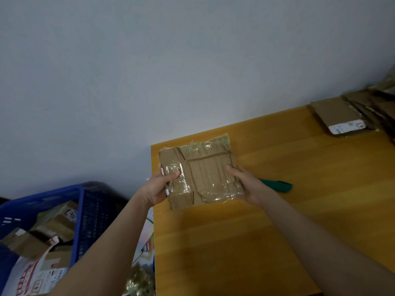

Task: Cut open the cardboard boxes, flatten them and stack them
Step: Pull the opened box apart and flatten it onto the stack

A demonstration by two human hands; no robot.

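A flattened brown cardboard box (203,169) with shiny clear tape on it is held over the left end of the wooden table (267,221). My left hand (159,186) grips its left edge, thumb on top of the tape. My right hand (245,184) grips its right edge, thumb on the upper face. A stack of flattened cardboard (346,116) lies at the table's far right corner.
A green-handled object (277,185), probably the cutter, lies on the table just behind my right hand. A blue plastic crate (81,210) with several taped boxes stands on the floor at the left. A plain wall runs behind the table.
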